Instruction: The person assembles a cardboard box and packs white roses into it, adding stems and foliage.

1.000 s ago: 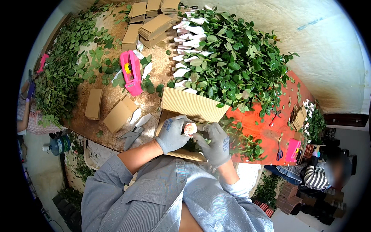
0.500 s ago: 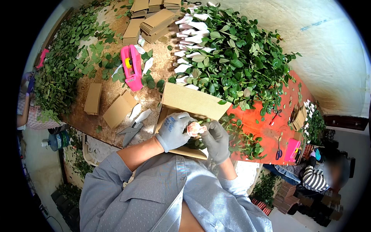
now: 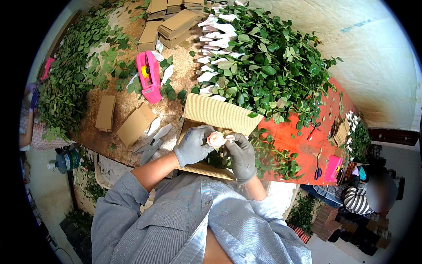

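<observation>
My left hand (image 3: pixel 192 145) and my right hand (image 3: pixel 241 155), both in grey gloves, hold a pale pink rose (image 3: pixel 216 139) between them. The flower head sits at my fingertips, over a sheet of brown corrugated cardboard (image 3: pixel 219 113) that lies on the table edge in front of me. Green stems and leaves (image 3: pixel 217 159) lie on the cardboard under my hands.
A big heap of wrapped, leafy roses (image 3: pixel 259 70) lies behind the cardboard. A pink tape dispenser (image 3: pixel 148 82), folded cardboard pieces (image 3: pixel 135 125) and cardboard stacks (image 3: pixel 176 24) sit to the left, with loose leaves (image 3: pixel 70 83). Another person (image 3: pixel 365 198) sits at the right by an orange table (image 3: pixel 303 145).
My hands have shifted slightly and the rose head has turned between my fingers. The view has dipped a little toward me.
</observation>
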Available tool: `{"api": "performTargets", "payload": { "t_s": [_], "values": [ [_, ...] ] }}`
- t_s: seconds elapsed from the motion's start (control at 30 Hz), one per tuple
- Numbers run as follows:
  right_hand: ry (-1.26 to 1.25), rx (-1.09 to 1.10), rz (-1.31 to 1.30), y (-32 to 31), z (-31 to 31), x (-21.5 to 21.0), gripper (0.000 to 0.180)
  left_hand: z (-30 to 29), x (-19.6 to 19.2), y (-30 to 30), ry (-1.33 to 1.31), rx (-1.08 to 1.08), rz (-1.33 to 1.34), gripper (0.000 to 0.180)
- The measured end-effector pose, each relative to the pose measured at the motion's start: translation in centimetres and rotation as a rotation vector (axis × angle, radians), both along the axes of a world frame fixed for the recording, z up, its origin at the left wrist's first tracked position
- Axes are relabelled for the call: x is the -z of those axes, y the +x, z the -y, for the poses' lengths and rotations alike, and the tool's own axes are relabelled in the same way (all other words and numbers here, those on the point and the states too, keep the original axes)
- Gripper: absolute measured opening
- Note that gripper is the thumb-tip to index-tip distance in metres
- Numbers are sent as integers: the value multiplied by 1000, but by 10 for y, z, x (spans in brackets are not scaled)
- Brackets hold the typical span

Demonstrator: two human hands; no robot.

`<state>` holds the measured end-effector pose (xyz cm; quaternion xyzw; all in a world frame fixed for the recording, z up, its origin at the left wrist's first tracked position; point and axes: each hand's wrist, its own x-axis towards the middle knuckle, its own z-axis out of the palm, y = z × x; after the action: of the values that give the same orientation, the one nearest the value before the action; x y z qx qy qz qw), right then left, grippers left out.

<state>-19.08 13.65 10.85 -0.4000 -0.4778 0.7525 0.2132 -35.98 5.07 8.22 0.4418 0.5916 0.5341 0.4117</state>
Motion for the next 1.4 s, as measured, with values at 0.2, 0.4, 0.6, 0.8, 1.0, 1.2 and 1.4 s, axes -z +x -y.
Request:
{"api": "performTargets", "payload": {
  "t_s": [0.2, 0.4, 0.6, 0.8, 1.0, 1.2, 1.4],
  "values": [
    [-177, 85, -65, 2, -11, -8, 8, -2, -8, -3, -50, 55, -7, 17],
    [-133, 115, -1110, 52, -61, -112, 31, 5, 15, -20, -111, 86, -6, 22],
    [176, -59, -772, 41, -71, -113, 34, 9, 31, -58, -497, 282, -208, 24],
    [1138, -677, 338, -29, -16, -13, 28, 40, 34, -80, -565, 218, -485, 30],
    [1466, -992, 623, -44, -8, 64, 28, 55, -4, -94, -579, 179, -590, 30],
    [1551, -1033, 605, -57, -16, 93, 30, 62, -20, -79, -434, 416, -514, 32],
    [1195, -1217, 579, -46, -8, 89, 39, 68, -11, -82, -369, 493, -597, 23]
  ]
}}
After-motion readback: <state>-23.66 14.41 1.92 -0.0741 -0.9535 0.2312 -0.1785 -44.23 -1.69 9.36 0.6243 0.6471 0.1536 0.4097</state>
